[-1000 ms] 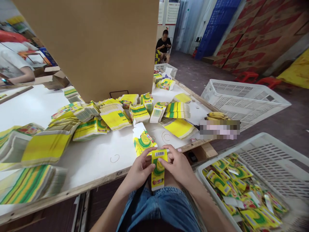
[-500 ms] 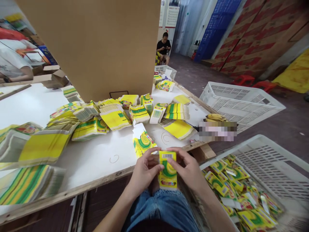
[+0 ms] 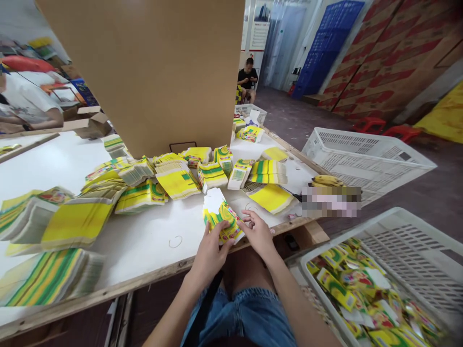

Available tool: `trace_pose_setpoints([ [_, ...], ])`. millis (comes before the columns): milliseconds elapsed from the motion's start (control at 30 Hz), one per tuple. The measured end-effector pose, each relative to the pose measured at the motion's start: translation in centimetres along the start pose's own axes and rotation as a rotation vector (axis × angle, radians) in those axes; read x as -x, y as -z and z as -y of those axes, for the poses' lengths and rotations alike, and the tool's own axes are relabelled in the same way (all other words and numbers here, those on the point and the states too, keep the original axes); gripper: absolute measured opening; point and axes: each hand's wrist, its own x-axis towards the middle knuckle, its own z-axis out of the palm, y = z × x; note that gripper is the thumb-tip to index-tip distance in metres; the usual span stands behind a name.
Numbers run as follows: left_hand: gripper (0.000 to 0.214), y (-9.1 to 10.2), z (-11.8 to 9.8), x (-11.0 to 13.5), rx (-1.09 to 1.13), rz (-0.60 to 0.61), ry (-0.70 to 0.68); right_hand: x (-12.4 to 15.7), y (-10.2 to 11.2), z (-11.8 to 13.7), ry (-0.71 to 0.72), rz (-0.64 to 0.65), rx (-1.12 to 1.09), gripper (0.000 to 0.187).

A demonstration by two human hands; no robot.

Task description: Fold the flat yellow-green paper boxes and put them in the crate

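Fingers [image 3: 220, 227] curved and parted on yellow-green printed cartons [image 3: 226, 213]; whether gripping or merely touching, impossible to tell. Beneath, white worktable [image 3: 144, 238]. Left hand [image 3: 210, 250] over near left side of cartons, right hand [image 3: 261, 237] at right edge, about equally near. Cartons between hands at worktable's front edge, long axis slanting away leftward, white flap [image 3: 216, 198] farthest off.
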Motion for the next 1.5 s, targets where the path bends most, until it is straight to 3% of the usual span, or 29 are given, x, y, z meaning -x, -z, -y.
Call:
trace_pose_setpoints([
  [100,0.033,0.4,-0.2,0.1,0.080,-0.029,0.012,-0.5,-0.9,-0.3,-0.018,-0.024,-0.092,0.035],
  [233,0.034,0.3,-0.8,0.2,0.144,-0.276,0.044,0.6,0.3,0.1,-0.075,-0.049,-0.260,0.043],
  [300,0.040,-0.1,-1.3,0.2,0.307,-0.335,0.073,1.5,0.5,0.6,-0.141,-0.029,-0.405,0.044],
  [433,0.042,-0.5,-2.0,-0.1,0.791,-0.094,0.190,3.4,0.0,1.9,-0.322,0.077,-0.725,0.040],
  [567,0.036,-0.4,-2.4,0.0,1.020,0.036,0.257,4.4,0.0,2.6,-0.339,0.155,-0.753,0.036],
  [767,0.034,-1.0,-2.3,0.1,0.968,-0.094,0.285,5.1,0.5,2.9,-0.235,0.195,-0.534,0.041],
  [933,0.030,-1.6,-1.8,-0.1,0.712,-0.161,0.264,5.5,-0.2,2.4,-0.151,0.129,-0.427,0.036],
  [1033,0.046,-1.2,-2.0,0.1,0.611,-0.148,0.229,5.5,-0.2,2.2,-0.127,0.115,-0.405,0.033],
  [1100,0.059,-0.7,-2.4,0.4,0.599,-0.107,0.217,5.4,0.2,2.3,-0.083,0.149,-0.412,0.034],
  [1233,0.064,0.6,-3.5,0.9,0.612,0.082,0.218,5.0,1.6,2.9,0.029,0.271,-0.480,0.053],
  [1367,0.060,1.6,-4.4,1.0,0.718,0.212,0.237,4.3,3.0,3.9,0.060,0.423,-0.502,0.044],
  [1500,0.047,1.6,-4.3,1.1,0.804,0.273,0.271,3.6,4.1,4.6,0.049,0.521,-0.423,0.023],
])
